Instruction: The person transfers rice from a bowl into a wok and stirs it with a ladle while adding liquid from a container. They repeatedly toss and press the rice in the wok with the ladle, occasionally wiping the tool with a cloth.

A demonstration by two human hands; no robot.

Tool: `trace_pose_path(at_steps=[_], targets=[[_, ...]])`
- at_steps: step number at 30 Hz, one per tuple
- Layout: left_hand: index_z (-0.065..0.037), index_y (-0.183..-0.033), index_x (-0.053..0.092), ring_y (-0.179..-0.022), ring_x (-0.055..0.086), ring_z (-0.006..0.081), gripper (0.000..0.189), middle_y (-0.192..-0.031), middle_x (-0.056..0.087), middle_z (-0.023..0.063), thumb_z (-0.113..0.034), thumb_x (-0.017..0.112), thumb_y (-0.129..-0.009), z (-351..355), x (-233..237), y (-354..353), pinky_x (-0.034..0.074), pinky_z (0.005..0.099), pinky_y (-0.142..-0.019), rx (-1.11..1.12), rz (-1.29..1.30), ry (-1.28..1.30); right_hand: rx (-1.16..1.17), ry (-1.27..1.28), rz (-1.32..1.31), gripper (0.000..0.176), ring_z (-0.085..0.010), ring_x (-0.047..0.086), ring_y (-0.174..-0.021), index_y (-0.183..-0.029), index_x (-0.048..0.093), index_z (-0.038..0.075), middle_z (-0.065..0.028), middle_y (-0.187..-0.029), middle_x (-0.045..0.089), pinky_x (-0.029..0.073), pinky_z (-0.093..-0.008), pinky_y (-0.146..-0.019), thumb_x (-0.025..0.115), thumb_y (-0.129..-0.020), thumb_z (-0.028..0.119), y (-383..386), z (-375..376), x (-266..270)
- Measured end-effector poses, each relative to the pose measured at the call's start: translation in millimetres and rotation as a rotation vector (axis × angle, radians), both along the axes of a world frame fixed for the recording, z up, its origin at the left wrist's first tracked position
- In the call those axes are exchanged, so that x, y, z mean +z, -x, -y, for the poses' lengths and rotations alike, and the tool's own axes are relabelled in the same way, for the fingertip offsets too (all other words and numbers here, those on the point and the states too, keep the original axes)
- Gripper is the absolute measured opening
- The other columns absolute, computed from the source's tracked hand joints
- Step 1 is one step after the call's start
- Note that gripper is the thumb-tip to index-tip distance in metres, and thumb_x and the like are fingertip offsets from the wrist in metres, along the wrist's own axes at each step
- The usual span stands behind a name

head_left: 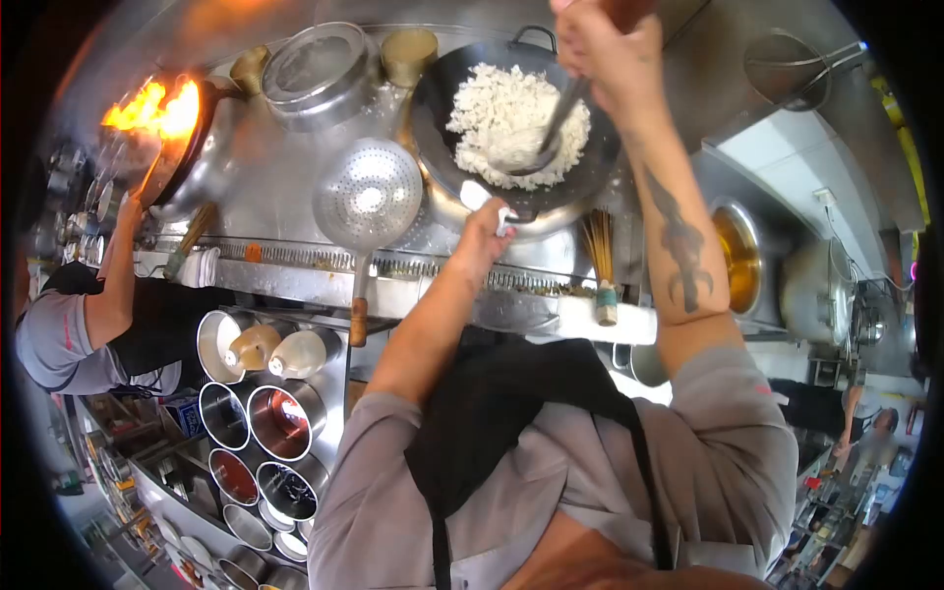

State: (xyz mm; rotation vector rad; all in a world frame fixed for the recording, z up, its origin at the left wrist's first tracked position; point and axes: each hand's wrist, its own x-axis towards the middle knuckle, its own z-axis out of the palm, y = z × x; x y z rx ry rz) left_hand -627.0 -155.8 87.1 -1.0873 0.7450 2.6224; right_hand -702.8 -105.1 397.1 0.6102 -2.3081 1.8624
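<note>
White rice [497, 103] lies heaped in a dark wok [440, 123] on the range. My left hand [482, 234] is closed over a folded white cloth [482, 199] at the wok's near handle. Up at the top right, my right hand [612, 54] grips the handle of a ladle [564, 116]. The ladle's bowl rests in the rice, tilted, with its far side partly buried in grains. Left of the wok is a perforated skimmer [369, 192] with a wooden handle.
A co-worker [74, 315] at the left holds a flaming wok [197, 138]. Metal sauce pots [285, 423] and squeeze bottles [298, 354] stand at lower left. A bamboo brush [599, 251] is right of my left hand. A lidded pot [315, 74] sits behind.
</note>
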Motion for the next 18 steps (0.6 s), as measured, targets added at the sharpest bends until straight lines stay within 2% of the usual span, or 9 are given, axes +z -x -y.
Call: trace_pose_path(at_steps=[1,2,5,8,11,12,14,16,18], targets=[[-0.008,-0.087,0.049,-0.058,0.052,0.0162,0.010,-0.073,0.054,0.0075,-0.010,0.057,-0.080,0.2,1.6,0.3,0.038,0.0244,-0.040,-0.016,0.013,-0.024,-0.211,-0.094,0.092,0.017,-0.0116,0.051,-0.046,-0.072,0.055,0.008,-0.0012,-0.057,0.054,0.039,-0.0268,-0.042,0.064,-0.083,0.017,23.6,2.0,-32.6],[-0.008,-0.088,0.049,-0.058,0.052,0.0165,0.011,-0.074,0.054,0.0077,-0.011,0.057,-0.080,0.0,-5.5,0.8,0.038,0.0244,-0.040,-0.024,-0.011,-0.053,0.066,0.131,0.084,0.014,-0.0125,0.052,-0.047,-0.076,0.056,0.007,-0.0017,-0.059,0.054,0.041,-0.0269,-0.043,0.063,-0.084,0.016,75.2,-22.2,-77.2],[-0.008,-0.088,0.049,-0.058,0.052,0.0170,0.012,-0.074,0.054,0.0080,-0.012,0.057,-0.080,0.6,-6.5,-3.2,0.039,0.0243,-0.040,-0.030,-0.054,-0.056,0.239,0.205,0.036,0.016,-0.0120,0.050,-0.046,-0.073,0.052,0.008,-0.0017,-0.058,0.053,0.041,-0.0266,-0.041,0.061,-0.085,0.012,75.4,-59.4,-13.8],[-0.007,-0.088,0.050,-0.060,0.052,0.0172,0.011,-0.073,0.054,0.0080,-0.013,0.056,-0.081,3.2,15.5,-0.9,0.039,0.0244,-0.041,-0.066,0.003,0.012,0.064,0.383,-0.044,0.019,-0.0102,0.043,-0.040,-0.069,0.048,0.009,0.0000,-0.053,0.047,0.039,-0.0267,-0.039,0.058,-0.086,0.005,13.5,-76.3,17.2],[-0.007,-0.093,0.051,-0.066,0.054,0.0154,0.012,-0.080,0.055,0.0072,-0.013,0.056,-0.084,0.1,1.9,-8.5,0.041,0.0247,-0.045,-0.083,-0.114,0.001,0.194,0.425,0.050,0.013,-0.0174,0.053,-0.047,-0.091,0.054,0.002,-0.0059,-0.058,0.056,0.039,-0.0284,-0.042,0.060,-0.087,0.013,65.6,-74.3,-97.7],[-0.008,-0.093,0.051,-0.064,0.053,0.0147,0.012,-0.080,0.055,0.0068,-0.013,0.057,-0.085,-11.2,19.1,-33.0,0.041,0.0248,-0.045,-0.059,-0.164,-0.017,0.124,0.325,0.073,0.015,-0.0124,0.045,-0.040,-0.072,0.051,0.007,-0.0010,-0.051,0.047,0.039,-0.0281,-0.038,0.058,-0.086,0.008,55.9,-72.6,-75.2],[-0.008,-0.094,0.051,-0.063,0.053,0.0142,0.011,-0.081,0.055,0.0067,-0.013,0.056,-0.085,-18.5,77.4,-83.1,0.042,0.0251,-0.046,-0.036,-0.153,-0.032,-0.002,0.243,0.062,0.012,-0.0175,0.052,-0.045,-0.079,0.055,0.005,-0.0039,-0.054,0.051,0.043,-0.0294,-0.040,0.060,-0.086,0.013,89.6,-80.0,-34.3],[-0.009,-0.095,0.050,-0.063,0.053,0.0144,0.010,-0.082,0.055,0.0070,-0.013,0.052,-0.087,-26.0,113.7,-116.0,0.042,0.0253,-0.045,-0.055,0.007,-0.054,0.096,0.607,0.197,0.013,-0.0131,0.047,-0.044,-0.078,0.055,0.006,0.0000,-0.057,0.049,0.040,-0.0273,-0.039,0.059,-0.086,0.015,75.0,-93.3,27.4],[-0.011,-0.101,0.049,-0.071,0.052,0.0169,0.014,-0.086,0.056,0.0067,-0.019,0.052,-0.089,-19.1,115.2,-119.1,0.043,0.0264,-0.046,-0.050,0.022,-0.107,0.104,0.652,0.143,0.013,-0.0122,0.045,-0.044,-0.079,0.052,0.007,0.0012,-0.057,0.046,0.037,-0.0257,-0.038,0.057,-0.087,0.015,81.6,-98.0,50.1]])
